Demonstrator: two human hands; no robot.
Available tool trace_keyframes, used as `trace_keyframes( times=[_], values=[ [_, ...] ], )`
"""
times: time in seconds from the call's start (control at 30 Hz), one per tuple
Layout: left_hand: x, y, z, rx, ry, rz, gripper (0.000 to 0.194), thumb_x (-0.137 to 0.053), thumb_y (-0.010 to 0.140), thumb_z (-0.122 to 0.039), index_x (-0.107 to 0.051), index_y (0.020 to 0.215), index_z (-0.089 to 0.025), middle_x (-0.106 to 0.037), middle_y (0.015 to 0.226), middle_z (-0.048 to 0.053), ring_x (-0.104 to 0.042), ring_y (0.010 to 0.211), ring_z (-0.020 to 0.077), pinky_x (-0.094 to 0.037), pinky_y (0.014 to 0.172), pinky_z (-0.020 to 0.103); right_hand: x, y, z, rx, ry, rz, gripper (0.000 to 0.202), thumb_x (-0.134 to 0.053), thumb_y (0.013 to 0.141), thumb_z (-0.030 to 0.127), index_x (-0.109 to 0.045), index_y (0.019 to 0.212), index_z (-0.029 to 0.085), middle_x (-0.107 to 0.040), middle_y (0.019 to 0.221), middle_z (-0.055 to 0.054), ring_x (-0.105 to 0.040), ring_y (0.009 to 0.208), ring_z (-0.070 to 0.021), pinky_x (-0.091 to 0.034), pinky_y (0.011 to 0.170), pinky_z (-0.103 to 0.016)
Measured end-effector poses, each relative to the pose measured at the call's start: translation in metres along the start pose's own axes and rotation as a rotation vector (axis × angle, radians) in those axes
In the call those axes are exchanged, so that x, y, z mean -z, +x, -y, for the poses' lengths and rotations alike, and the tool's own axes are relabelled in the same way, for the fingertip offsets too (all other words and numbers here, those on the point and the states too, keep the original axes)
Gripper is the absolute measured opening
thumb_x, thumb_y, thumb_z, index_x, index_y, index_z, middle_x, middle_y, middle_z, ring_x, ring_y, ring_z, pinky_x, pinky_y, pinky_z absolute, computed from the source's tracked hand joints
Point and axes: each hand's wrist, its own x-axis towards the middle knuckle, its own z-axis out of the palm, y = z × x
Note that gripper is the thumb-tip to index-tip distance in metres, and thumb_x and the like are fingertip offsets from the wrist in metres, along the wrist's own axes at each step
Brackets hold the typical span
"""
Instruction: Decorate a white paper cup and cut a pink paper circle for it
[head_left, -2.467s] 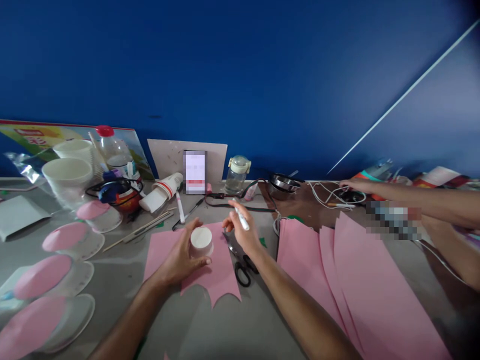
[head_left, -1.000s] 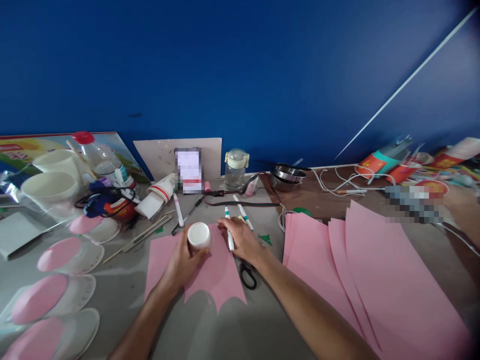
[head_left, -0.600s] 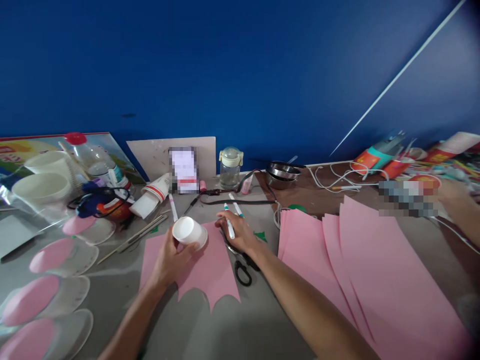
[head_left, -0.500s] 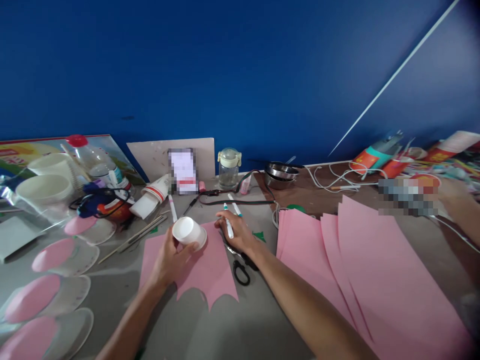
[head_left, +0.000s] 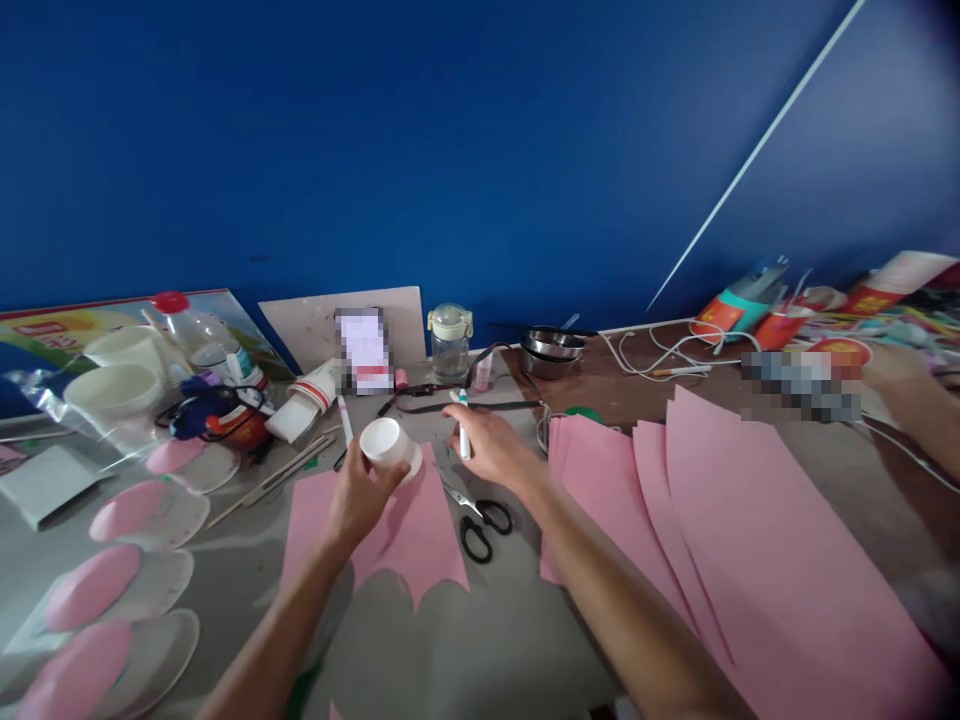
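My left hand (head_left: 367, 495) is wrapped round a white cup (head_left: 384, 443), its narrower end tilted up and its wider rim at the pink paper. Beneath it lies the sheet of pink paper (head_left: 409, 545), with scalloped cut-outs along its near edge. My right hand (head_left: 495, 445) is closed on a white marker (head_left: 464, 440) with a teal cap, held beyond the paper's right edge. Scissors (head_left: 480, 525) with black handles lie partly open beside the paper, below my right wrist.
Pink sheets (head_left: 750, 520) are stacked at right. Clear lids with pink ovals (head_left: 94, 588) line the left side. Behind stand a phone (head_left: 364, 350), a lidded jar (head_left: 450, 345) and metal bowls (head_left: 551, 355). Another person's hand (head_left: 896, 372) is at far right.
My right hand has lifted with the marker up and away from the scissors, whose handles now show fully. The left hand still holds the cup over the paper. The view has shifted slightly.
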Motion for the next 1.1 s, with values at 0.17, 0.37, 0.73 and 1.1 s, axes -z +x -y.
trace_keyframes(
  times=[0.17,0.37,0.73,1.1],
  values=[
    [-0.017,-0.003,0.015,0.019,-0.122,-0.032,0.046,-0.07,0.067,-0.037,-0.05,0.105,-0.021,-0.063,0.099,0.005,-0.061,0.092,0.0244,-0.049,0.082,0.042,0.016,-0.023,0.019,-0.047,-0.236,0.228,0.033,-0.061,0.081,0.017,-0.059,0.114,0.016,-0.069,0.089,-0.015,-0.063,0.089,-0.0305,-0.045,0.07,-0.035],
    [-0.015,0.001,0.03,0.008,-0.114,-0.053,0.05,-0.073,0.064,-0.033,-0.051,0.107,-0.019,-0.062,0.102,0.007,-0.06,0.096,0.0248,-0.046,0.087,0.043,-0.006,-0.061,0.03,-0.02,-0.384,0.339,0.031,-0.052,0.076,0.006,-0.055,0.106,0.017,-0.066,0.098,-0.013,-0.061,0.096,-0.0278,-0.046,0.077,-0.034],
    [-0.016,-0.003,0.023,-0.027,-0.011,-0.055,0.052,-0.069,0.066,-0.031,-0.05,0.114,-0.02,-0.063,0.105,0.008,-0.062,0.096,0.0248,-0.049,0.086,0.042,0.001,-0.054,0.023,-0.198,-0.476,0.283,0.025,-0.048,0.085,0.008,-0.056,0.108,0.015,-0.067,0.095,-0.014,-0.065,0.086,-0.0264,-0.046,0.073,-0.033],
    [-0.021,-0.003,0.036,-0.073,0.046,-0.048,0.047,-0.067,0.072,-0.033,-0.049,0.113,-0.021,-0.063,0.101,0.007,-0.061,0.093,0.0243,-0.048,0.084,0.042,-0.046,-0.046,0.023,0.119,-0.117,0.099,0.029,-0.054,0.082,0.01,-0.054,0.111,0.015,-0.064,0.099,-0.01,-0.052,0.102,-0.0222,-0.042,0.09,-0.03]
  ],
)
